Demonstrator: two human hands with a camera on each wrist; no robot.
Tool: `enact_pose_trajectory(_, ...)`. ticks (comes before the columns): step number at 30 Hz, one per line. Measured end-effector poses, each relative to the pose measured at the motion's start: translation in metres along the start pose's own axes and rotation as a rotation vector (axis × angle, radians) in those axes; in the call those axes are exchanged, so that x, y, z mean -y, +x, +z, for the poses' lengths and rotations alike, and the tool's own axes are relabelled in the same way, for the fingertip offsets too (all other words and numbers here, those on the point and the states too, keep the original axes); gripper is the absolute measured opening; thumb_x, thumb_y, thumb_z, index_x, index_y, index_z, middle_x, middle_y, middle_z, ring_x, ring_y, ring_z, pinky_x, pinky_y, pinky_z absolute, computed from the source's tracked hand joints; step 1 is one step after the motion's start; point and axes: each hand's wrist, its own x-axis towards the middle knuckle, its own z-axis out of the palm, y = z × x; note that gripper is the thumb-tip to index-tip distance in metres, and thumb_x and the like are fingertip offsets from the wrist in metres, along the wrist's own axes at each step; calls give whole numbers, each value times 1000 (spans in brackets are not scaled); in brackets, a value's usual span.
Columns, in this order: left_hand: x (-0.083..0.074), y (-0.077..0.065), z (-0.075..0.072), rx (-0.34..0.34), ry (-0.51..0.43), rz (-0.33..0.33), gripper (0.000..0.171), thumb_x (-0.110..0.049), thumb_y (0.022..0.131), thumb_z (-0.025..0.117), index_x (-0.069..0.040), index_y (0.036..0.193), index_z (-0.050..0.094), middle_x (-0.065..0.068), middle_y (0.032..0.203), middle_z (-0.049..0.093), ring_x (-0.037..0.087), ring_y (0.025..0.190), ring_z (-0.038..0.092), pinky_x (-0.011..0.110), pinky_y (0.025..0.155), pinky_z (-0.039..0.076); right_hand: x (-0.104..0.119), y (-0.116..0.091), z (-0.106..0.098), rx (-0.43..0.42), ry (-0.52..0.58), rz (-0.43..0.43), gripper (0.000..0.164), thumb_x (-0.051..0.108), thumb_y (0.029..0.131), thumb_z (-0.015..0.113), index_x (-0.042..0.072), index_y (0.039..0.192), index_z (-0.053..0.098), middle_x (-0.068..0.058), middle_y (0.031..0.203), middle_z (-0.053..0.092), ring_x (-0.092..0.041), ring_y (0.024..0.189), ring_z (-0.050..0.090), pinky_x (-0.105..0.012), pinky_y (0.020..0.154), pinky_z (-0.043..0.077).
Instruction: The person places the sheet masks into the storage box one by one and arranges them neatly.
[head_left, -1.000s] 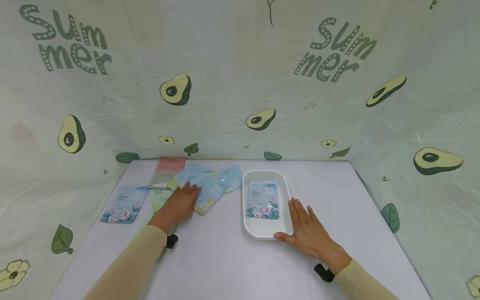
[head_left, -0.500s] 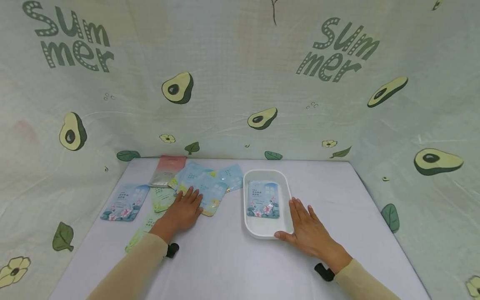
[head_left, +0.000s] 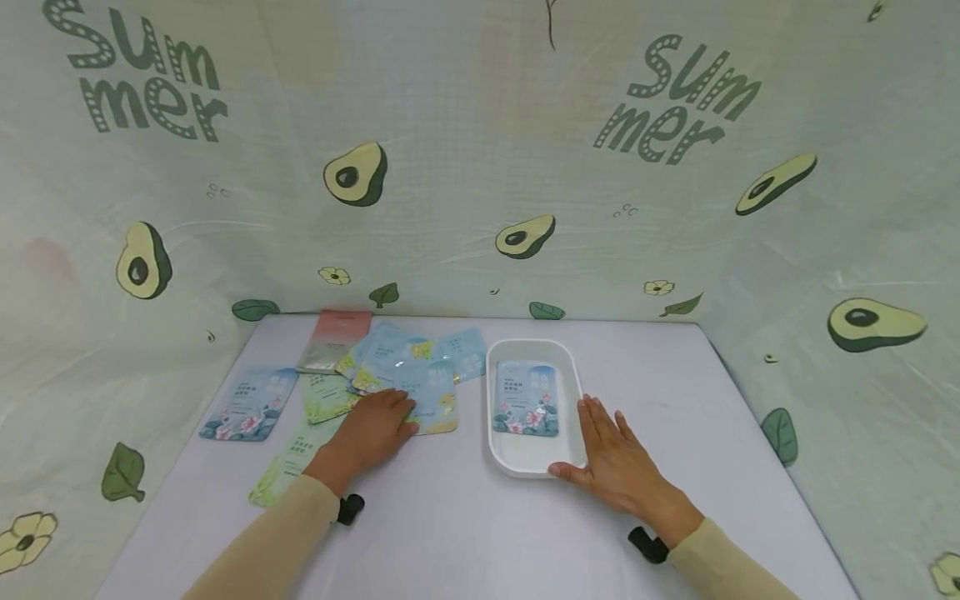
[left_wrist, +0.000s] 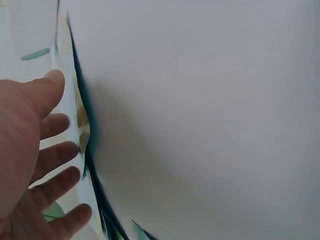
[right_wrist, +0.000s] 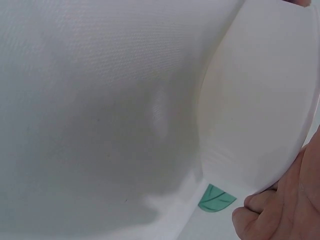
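In the head view my left hand (head_left: pixel 378 429) rests its fingers on a light blue face mask packet (head_left: pixel 435 396), at the near edge of an overlapping pile. The left wrist view shows the spread fingers of the left hand (left_wrist: pixel 35 150) against the thin edge of the packet (left_wrist: pixel 80 117). My right hand (head_left: pixel 618 467) lies along the right side of a white tray (head_left: pixel 528 460), fingers straight, thumb at its near corner. A blue flowered face mask packet (head_left: pixel 525 398) lies flat inside. From the right wrist, the outer wall of the tray (right_wrist: pixel 260 100) shows beside the fingers.
Other light blue packets (head_left: pixel 386 346) overlap behind the left hand. Left of them lie a red and silver packet (head_left: pixel 335 340), green packets (head_left: pixel 300 446) and another blue flowered packet (head_left: pixel 251 404). A printed cloth (head_left: pixel 442 167) hangs behind the table.
My left hand has drawn back slightly toward me and to the right, and the top blue packet has turned and shifted right with it. The right hand and tray stay put.
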Motion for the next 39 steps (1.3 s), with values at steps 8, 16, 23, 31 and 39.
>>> enact_pose_trajectory(8,12,35,-9,-109,117,0,99,-70,83,77,-7,154,52,19,136,58,41,124,51,59,100,47,-1,1,2,-6,-7,-2,118,77,93,59,-10,162,23,-31,169,25,-44,157,29,-64,126,23)
enact_pose_trajectory(16,22,59,-18,69,139,-58,129,-83,68,79,-5,163,38,21,131,48,37,111,40,56,97,38,0,1,6,-9,-13,-10,118,77,92,60,-10,162,23,-31,169,26,-44,157,30,-63,126,24)
enact_pose_trajectory(23,24,70,-17,63,134,-63,123,-84,62,83,-1,146,49,22,130,46,39,113,38,58,98,35,-1,1,6,-13,-15,-13,117,76,92,61,-10,162,24,-31,168,27,-44,157,31,-63,126,24)
enact_pose_trajectory(31,21,67,-19,-24,149,-72,124,-82,62,85,-1,145,41,25,139,43,45,126,38,63,104,35,-1,1,5,-9,-14,-8,117,76,93,60,-10,162,24,-31,169,26,-44,157,30,-63,126,24)
enact_pose_trajectory(39,14,59,-27,-237,140,-32,109,-66,65,95,-4,134,38,23,139,39,46,129,36,62,105,33,-1,1,3,-3,-13,-2,118,78,92,60,-10,162,24,-30,169,26,-44,157,30,-63,126,24)
